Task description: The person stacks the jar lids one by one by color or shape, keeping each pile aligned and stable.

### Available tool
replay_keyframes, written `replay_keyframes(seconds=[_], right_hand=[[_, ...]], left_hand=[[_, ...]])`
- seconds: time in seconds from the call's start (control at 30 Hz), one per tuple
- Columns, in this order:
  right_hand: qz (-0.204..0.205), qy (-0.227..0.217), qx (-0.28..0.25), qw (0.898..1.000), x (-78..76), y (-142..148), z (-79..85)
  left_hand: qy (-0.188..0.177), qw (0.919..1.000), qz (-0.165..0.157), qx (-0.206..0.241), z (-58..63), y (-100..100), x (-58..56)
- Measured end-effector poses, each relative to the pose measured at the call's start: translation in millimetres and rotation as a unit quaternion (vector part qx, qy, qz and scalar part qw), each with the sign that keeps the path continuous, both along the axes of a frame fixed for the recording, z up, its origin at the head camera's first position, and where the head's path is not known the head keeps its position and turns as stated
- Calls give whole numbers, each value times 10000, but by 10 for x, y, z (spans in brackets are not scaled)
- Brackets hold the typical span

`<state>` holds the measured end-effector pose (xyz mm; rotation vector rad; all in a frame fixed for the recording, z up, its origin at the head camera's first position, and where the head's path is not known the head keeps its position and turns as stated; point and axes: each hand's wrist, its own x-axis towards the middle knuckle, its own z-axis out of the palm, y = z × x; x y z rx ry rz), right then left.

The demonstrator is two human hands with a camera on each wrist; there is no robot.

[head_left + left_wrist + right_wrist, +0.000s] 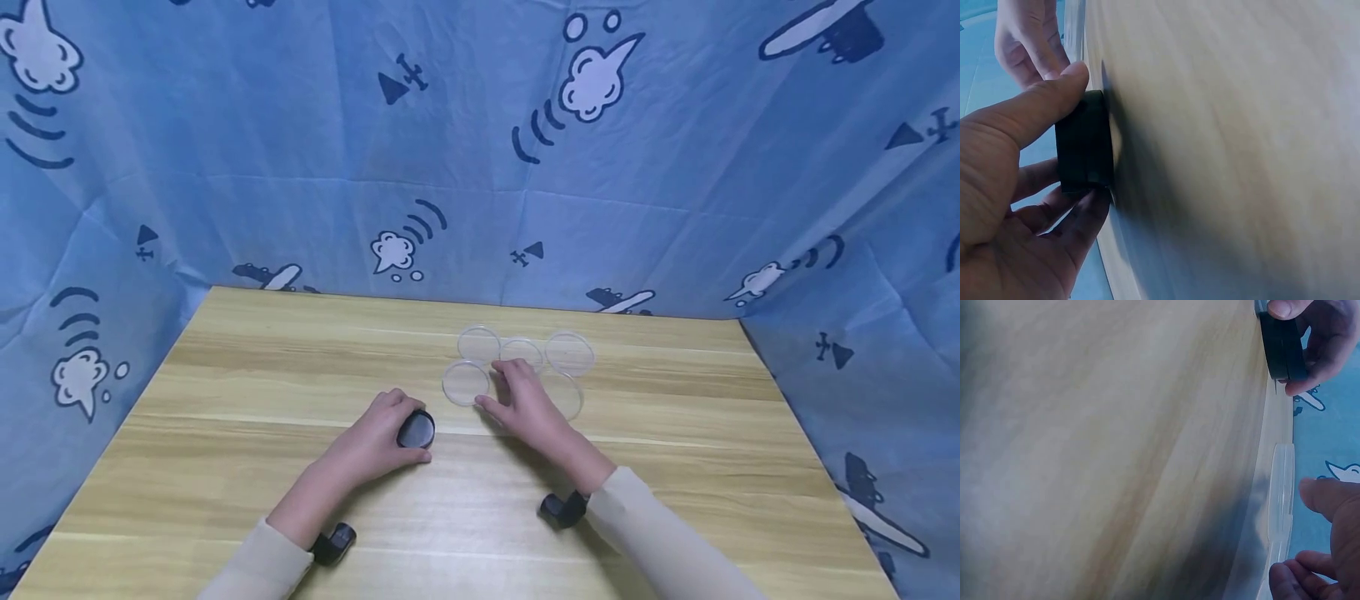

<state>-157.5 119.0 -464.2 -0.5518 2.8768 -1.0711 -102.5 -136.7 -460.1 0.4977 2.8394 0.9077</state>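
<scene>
My left hand (375,442) grips a round black case (416,430) with a greyish top, low over the wooden table left of its middle. In the left wrist view, thumb and fingers span the upright side of the black case (1085,145). My right hand (531,412) reaches over a group of clear, shallow round dishes; its thumb is at the edge of the near-left dish (463,383) and its fingertips overlap the middle dish (522,352). In the right wrist view, thumb and fingers stay apart beside a clear dish (1281,487). That hand partly covers the near-right dish (566,396).
Two more clear dishes, the back-left dish (478,342) and the back-right dish (572,353), lie at the group's rear. The wood-grain table (262,375) meets a blue printed cloth (465,150) at its back and sides. Each wrist carries a small black camera (335,546).
</scene>
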Motion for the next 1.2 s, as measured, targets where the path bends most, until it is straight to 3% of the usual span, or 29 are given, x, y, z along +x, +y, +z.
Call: replay_keyframes(seconds=[0.4, 1.2], right_hand=[[-106, -408, 277, 9987, -74, -99, -33], [-6, -143, 530, 9985, -63, -217, -29]], left_hand=[[45, 10000, -35, -16, -16, 0, 14], [-103, 9995, 148, 242, -29, -71, 64]])
